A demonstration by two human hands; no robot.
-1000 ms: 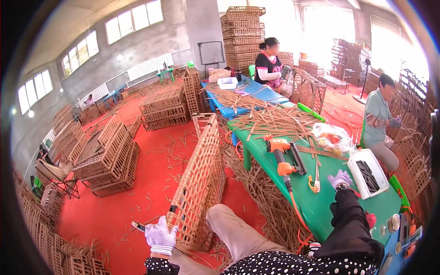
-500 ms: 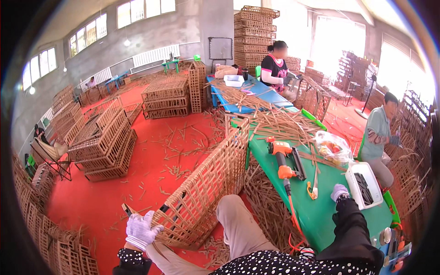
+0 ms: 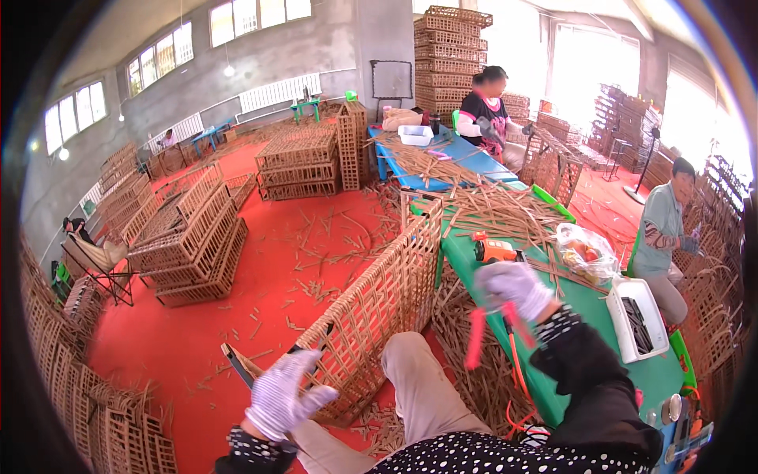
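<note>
A long woven basket frame (image 3: 371, 296) leans across my legs, its far end beside the green table (image 3: 545, 379). My left hand (image 3: 284, 395), in a pale striped glove, is at the frame's near end with thumb and fingers apart; whether it touches the weave I cannot tell. Above the table's left edge, my right hand (image 3: 515, 288) is closed round a tool with two red handles (image 3: 476, 340). Motion blurs this tool, and its head is hidden. Behind that hand lies an orange nail gun (image 3: 496, 250), mostly covered, with an orange hose (image 3: 517, 371) trailing down.
Loose wooden strips (image 3: 505, 209) cover the table's far part. A plastic bag (image 3: 586, 251) and a white bin of dark strips (image 3: 636, 324) stand at the right. Stacked baskets (image 3: 189, 245) rest on the red floor. Co-workers (image 3: 489, 118) sit across the blue table and at far right (image 3: 667, 229).
My right hand has come from beside the white bin toward the left and now holds the red-handled tool. My left hand has loosened from the basket's edge and spread its fingers. The view has shifted slightly.
</note>
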